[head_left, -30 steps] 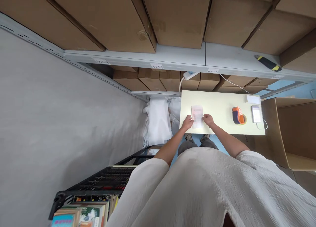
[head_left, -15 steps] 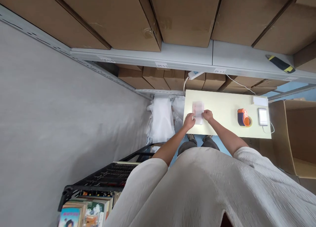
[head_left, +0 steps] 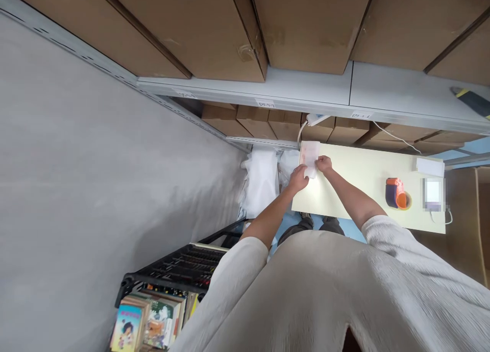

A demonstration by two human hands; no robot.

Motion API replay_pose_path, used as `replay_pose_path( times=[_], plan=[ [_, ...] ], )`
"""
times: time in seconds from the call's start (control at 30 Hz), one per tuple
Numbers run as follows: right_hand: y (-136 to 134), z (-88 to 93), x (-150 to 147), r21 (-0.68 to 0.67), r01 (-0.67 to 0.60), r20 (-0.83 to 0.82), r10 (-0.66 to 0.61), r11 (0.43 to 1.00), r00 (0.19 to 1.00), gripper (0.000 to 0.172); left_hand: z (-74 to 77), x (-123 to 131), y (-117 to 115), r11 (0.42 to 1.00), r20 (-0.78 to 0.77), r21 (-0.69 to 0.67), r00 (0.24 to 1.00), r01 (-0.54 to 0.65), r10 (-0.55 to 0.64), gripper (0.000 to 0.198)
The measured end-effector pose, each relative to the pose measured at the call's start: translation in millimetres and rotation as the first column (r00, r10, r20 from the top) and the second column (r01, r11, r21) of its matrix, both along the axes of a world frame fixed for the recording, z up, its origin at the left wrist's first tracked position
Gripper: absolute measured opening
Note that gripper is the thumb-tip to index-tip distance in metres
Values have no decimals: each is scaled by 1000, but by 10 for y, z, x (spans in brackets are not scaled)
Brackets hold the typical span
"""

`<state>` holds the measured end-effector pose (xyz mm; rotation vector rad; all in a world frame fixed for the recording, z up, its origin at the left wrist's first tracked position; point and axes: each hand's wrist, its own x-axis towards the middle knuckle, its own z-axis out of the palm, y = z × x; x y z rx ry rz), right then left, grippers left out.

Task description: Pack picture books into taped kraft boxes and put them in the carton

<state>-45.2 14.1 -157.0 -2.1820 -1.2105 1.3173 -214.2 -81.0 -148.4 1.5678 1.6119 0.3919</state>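
Observation:
A flat, pinkish-white packet [head_left: 310, 155], apparently with a translucent wrap, is between my two hands at the far left corner of the cream table [head_left: 352, 188]. My left hand [head_left: 299, 178] grips its near left edge, fingers closed with the thumb on top. On the other side, my right hand [head_left: 324, 164] pinches the right edge. What the packet contains is too small and pale to make out. An orange and dark purple tape dispenser [head_left: 396, 193] stands on the table, well to the right of my right hand.
White plastic bags [head_left: 262, 183] are heaped left of the table. Cardboard boxes [head_left: 306, 30] fill the shelf [head_left: 298, 89] above. A black crate [head_left: 130, 285] holds books at lower left. A white box [head_left: 429, 166], a blurred-out device [head_left: 432, 192] and an open carton [head_left: 465, 224] are at right.
Both hands have moved the packet away from me, toward the table's far left corner. The camera view has shifted, so the shelf and table appear further right.

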Motion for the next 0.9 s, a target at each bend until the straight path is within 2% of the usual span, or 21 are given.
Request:
replay_pose_path(
  times=[0.23, 0.43, 0.57, 0.73, 0.9],
  plan=[
    [-3, -118, 66, 16, -14, 62, 13, 1000, 998, 24, -76, -7, -14, 993, -58, -93, 995, 78, -83, 72],
    [-143, -71, 220, 63, -52, 47, 49, 997, 998, 34, -7, 15, 5, 985, -138, -131, 982, 113, -131, 69],
    [-323, -34, 382, 71, -59, 7, 59, 996, 998, 34, 99, 62, -22, 985, -138, -153, 985, 80, -101, 67],
    [-521, 26, 533, 100, -55, -41, 59, 994, 997, 28, 316, 67, -153, 982, -189, -177, 977, 66, -99, 66],
    [-694, 159, 618, 187, -122, -75, 138, 975, 988, 25, 526, 81, -354, 992, -242, -127, 970, 5, -36, 63]
  ],
)
